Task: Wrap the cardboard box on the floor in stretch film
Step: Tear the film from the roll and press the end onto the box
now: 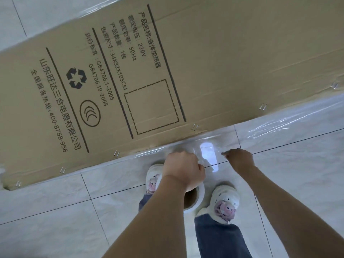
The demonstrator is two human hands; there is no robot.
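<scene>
A long cardboard box (167,71) lies on the tiled floor (55,211), running from 8 o'clock to 2 o'clock and cut off at both ends. Clear film (279,116) clings along its near edge, hard to trace against the pale tiles. At centre, the left hand (183,169) is closed around a film roll (193,198), hiding most of it. The right hand (239,159), fingers curled under, touches the film; its grip cannot be told. Slippers (224,202) show below.
</scene>
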